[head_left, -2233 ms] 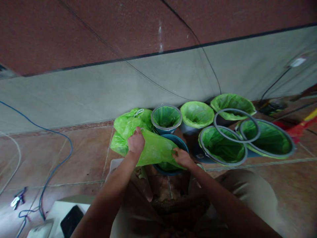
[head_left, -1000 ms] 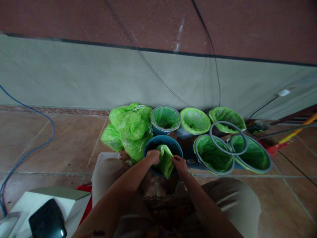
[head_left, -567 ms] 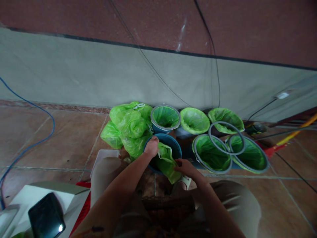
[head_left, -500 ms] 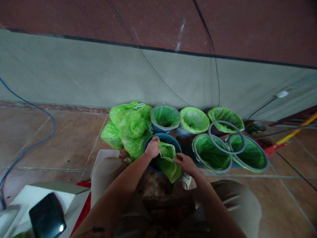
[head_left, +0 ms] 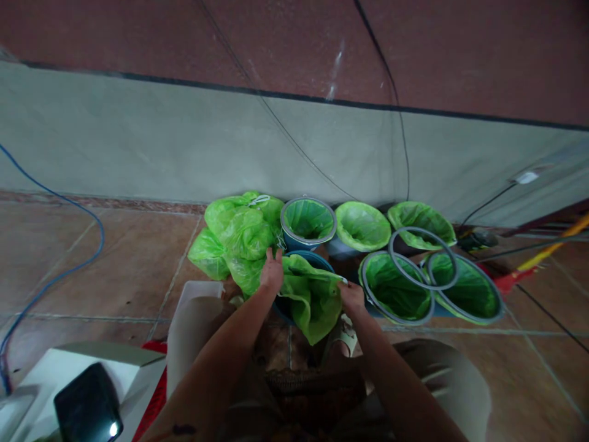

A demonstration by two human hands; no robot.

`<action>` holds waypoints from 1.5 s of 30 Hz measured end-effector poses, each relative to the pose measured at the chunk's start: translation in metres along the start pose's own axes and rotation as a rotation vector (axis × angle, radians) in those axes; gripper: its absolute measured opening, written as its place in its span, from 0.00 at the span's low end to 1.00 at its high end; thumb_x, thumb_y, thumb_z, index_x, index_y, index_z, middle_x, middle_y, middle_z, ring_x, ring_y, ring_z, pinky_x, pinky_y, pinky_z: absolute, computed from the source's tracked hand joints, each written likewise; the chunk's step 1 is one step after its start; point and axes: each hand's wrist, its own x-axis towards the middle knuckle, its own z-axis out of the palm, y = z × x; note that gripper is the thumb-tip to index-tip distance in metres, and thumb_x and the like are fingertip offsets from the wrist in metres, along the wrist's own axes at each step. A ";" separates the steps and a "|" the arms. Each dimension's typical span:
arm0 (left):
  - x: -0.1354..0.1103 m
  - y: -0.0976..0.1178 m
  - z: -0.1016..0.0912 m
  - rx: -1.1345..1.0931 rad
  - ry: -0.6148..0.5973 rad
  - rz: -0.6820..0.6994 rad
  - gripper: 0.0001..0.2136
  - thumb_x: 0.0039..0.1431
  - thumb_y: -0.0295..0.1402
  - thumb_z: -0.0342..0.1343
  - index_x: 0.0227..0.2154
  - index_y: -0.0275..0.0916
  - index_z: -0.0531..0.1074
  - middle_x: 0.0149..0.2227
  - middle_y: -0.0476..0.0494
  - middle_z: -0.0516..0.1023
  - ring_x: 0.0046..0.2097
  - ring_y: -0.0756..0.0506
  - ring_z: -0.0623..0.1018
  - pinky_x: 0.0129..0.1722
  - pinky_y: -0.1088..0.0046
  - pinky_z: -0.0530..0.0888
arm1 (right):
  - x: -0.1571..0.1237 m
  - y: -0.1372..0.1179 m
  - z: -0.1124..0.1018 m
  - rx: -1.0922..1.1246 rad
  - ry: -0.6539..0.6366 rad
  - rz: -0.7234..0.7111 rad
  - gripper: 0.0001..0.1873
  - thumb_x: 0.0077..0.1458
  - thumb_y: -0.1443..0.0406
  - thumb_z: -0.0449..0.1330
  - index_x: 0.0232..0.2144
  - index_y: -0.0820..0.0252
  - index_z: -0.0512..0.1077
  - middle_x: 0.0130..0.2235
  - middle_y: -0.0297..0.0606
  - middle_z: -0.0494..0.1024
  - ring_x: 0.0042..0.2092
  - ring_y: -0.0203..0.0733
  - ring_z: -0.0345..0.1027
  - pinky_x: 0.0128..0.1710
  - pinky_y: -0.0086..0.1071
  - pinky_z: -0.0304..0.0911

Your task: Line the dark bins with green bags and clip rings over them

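Light-green plastic bag point(head_left: 315, 307) gapes over the round blue plastic bin point(head_left: 317, 260)!
My right fingers point(head_left: 347, 290) pinch its edge at three o'clock; left fingers point(head_left: 271, 264) splay at ten, hold unclear; best stretched evenly.

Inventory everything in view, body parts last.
Open bag: 1, green, centre
Front bin: 1, blue, under bag
Lined bins: 5, green-lined, behind and right
Loose ring: 1, grey, over right bins
Bag heap: 1, green, beside bins
Tub: 1, translucent, lower left
Box: 1, white, lower left
Device: 1, black, on box
Cable: 1, blue, left floor
Wires: several, dark, wall
Pole: 1, yellow, right
Left hand: 1, bare, bag's left
Right hand: 1, bare, bag's right
Trousered legs: 2, beige, bottom
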 end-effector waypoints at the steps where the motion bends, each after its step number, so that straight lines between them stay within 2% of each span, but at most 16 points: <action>1: 0.002 -0.003 -0.003 0.027 0.000 -0.055 0.31 0.57 0.14 0.42 0.64 0.29 0.61 0.66 0.29 0.65 0.71 0.37 0.57 0.64 0.63 0.65 | 0.002 0.009 -0.007 -0.024 0.009 0.033 0.19 0.62 0.62 0.50 0.36 0.67 0.79 0.26 0.42 0.78 0.30 0.44 0.74 0.29 0.31 0.63; 4: 0.005 -0.011 -0.009 0.056 -0.013 -0.188 0.28 0.60 0.17 0.41 0.64 0.28 0.60 0.66 0.25 0.63 0.64 0.37 0.68 0.59 0.63 0.70 | 0.001 0.024 -0.024 -0.097 0.014 0.101 0.17 0.59 0.63 0.53 0.38 0.67 0.80 0.32 0.49 0.81 0.38 0.50 0.77 0.35 0.34 0.65; 6: 0.004 -0.011 -0.010 0.070 -0.041 -0.212 0.26 0.61 0.19 0.43 0.62 0.29 0.63 0.65 0.26 0.64 0.62 0.37 0.71 0.57 0.64 0.71 | -0.003 0.019 -0.027 -0.185 0.047 0.082 0.19 0.57 0.65 0.56 0.47 0.69 0.77 0.43 0.55 0.80 0.48 0.55 0.75 0.43 0.38 0.66; 9: 0.001 -0.006 -0.008 0.086 -0.083 -0.172 0.25 0.59 0.21 0.49 0.60 0.32 0.66 0.64 0.29 0.66 0.62 0.37 0.70 0.58 0.64 0.71 | -0.010 -0.010 -0.020 -0.359 0.088 -0.138 0.34 0.53 0.65 0.61 0.62 0.64 0.66 0.59 0.55 0.71 0.60 0.58 0.65 0.54 0.43 0.61; 11: 0.000 -0.001 -0.007 0.099 -0.102 -0.130 0.25 0.57 0.23 0.53 0.59 0.36 0.68 0.64 0.32 0.65 0.62 0.37 0.69 0.58 0.62 0.70 | -0.012 -0.034 -0.010 -0.416 0.033 -0.304 0.35 0.53 0.63 0.63 0.63 0.60 0.64 0.62 0.51 0.68 0.63 0.57 0.60 0.58 0.44 0.58; 16: 0.000 0.005 -0.007 0.097 -0.102 -0.019 0.18 0.60 0.31 0.55 0.53 0.39 0.73 0.62 0.34 0.68 0.61 0.36 0.70 0.59 0.57 0.69 | -0.002 -0.067 0.015 -0.481 -0.117 -0.354 0.25 0.59 0.57 0.60 0.57 0.60 0.71 0.58 0.49 0.73 0.59 0.56 0.64 0.56 0.44 0.58; 19: 0.002 0.004 -0.008 0.103 -0.129 0.018 0.13 0.63 0.31 0.52 0.47 0.37 0.76 0.55 0.35 0.74 0.58 0.37 0.73 0.58 0.58 0.69 | 0.006 -0.064 0.021 -0.508 -0.122 -0.348 0.14 0.64 0.63 0.54 0.46 0.60 0.77 0.51 0.47 0.79 0.54 0.51 0.70 0.51 0.39 0.59; 22: 0.005 0.003 -0.011 0.113 -0.146 0.006 0.13 0.64 0.26 0.48 0.45 0.36 0.76 0.49 0.35 0.77 0.54 0.39 0.76 0.56 0.60 0.71 | 0.013 -0.054 0.016 -0.459 -0.074 -0.324 0.15 0.66 0.66 0.50 0.42 0.57 0.78 0.43 0.43 0.82 0.46 0.45 0.74 0.44 0.34 0.60; 26: 0.007 0.006 -0.015 0.096 -0.157 -0.051 0.17 0.65 0.22 0.43 0.50 0.36 0.72 0.47 0.36 0.78 0.47 0.42 0.81 0.47 0.66 0.75 | 0.018 -0.042 -0.001 -0.344 0.087 -0.253 0.16 0.67 0.64 0.50 0.44 0.57 0.77 0.40 0.42 0.82 0.40 0.44 0.75 0.38 0.31 0.59; 29: 0.007 0.009 -0.016 0.090 -0.134 -0.052 0.17 0.65 0.22 0.43 0.52 0.37 0.70 0.48 0.37 0.77 0.46 0.43 0.81 0.45 0.69 0.75 | 0.015 -0.041 -0.011 -0.352 0.101 -0.253 0.15 0.66 0.65 0.51 0.46 0.58 0.77 0.40 0.42 0.82 0.40 0.44 0.75 0.38 0.31 0.59; 31: 0.006 0.011 -0.016 0.088 -0.129 -0.033 0.17 0.66 0.23 0.42 0.52 0.37 0.69 0.49 0.37 0.76 0.46 0.43 0.81 0.45 0.70 0.76 | 0.011 -0.045 -0.014 -0.378 0.091 -0.298 0.16 0.64 0.64 0.54 0.50 0.59 0.74 0.44 0.45 0.81 0.43 0.45 0.75 0.41 0.32 0.61; 35: 0.005 0.011 -0.016 0.083 -0.127 0.012 0.15 0.67 0.25 0.42 0.51 0.37 0.70 0.49 0.38 0.76 0.46 0.43 0.81 0.45 0.69 0.76 | 0.009 -0.058 -0.010 -0.405 0.098 -0.451 0.31 0.58 0.59 0.62 0.62 0.60 0.66 0.56 0.49 0.75 0.55 0.52 0.68 0.51 0.37 0.62; 37: 0.006 0.011 -0.017 0.079 -0.130 0.029 0.15 0.67 0.25 0.43 0.51 0.37 0.71 0.50 0.39 0.76 0.46 0.44 0.81 0.46 0.69 0.76 | 0.015 -0.063 -0.007 -0.409 0.045 -0.467 0.27 0.59 0.60 0.61 0.59 0.58 0.68 0.55 0.47 0.76 0.56 0.51 0.68 0.52 0.37 0.61; 40: 0.006 0.009 -0.018 0.063 -0.132 0.037 0.16 0.67 0.25 0.43 0.51 0.38 0.72 0.51 0.39 0.76 0.47 0.45 0.80 0.47 0.71 0.76 | 0.028 -0.062 -0.003 -0.385 -0.040 -0.376 0.14 0.64 0.65 0.54 0.48 0.59 0.76 0.48 0.44 0.80 0.50 0.46 0.73 0.49 0.33 0.62; 42: 0.006 0.007 -0.018 0.044 -0.121 0.013 0.16 0.67 0.26 0.43 0.50 0.39 0.73 0.51 0.40 0.76 0.46 0.45 0.80 0.46 0.71 0.75 | 0.035 -0.057 -0.002 -0.343 -0.033 -0.328 0.15 0.66 0.65 0.52 0.46 0.60 0.77 0.47 0.44 0.81 0.48 0.44 0.75 0.48 0.31 0.62; 45: 0.008 0.003 -0.015 -0.017 -0.084 -0.060 0.16 0.67 0.28 0.44 0.49 0.40 0.75 0.50 0.41 0.78 0.46 0.45 0.80 0.47 0.72 0.74 | 0.037 -0.046 -0.001 -0.300 0.001 -0.329 0.21 0.64 0.58 0.56 0.54 0.63 0.73 0.51 0.47 0.80 0.51 0.47 0.74 0.47 0.32 0.63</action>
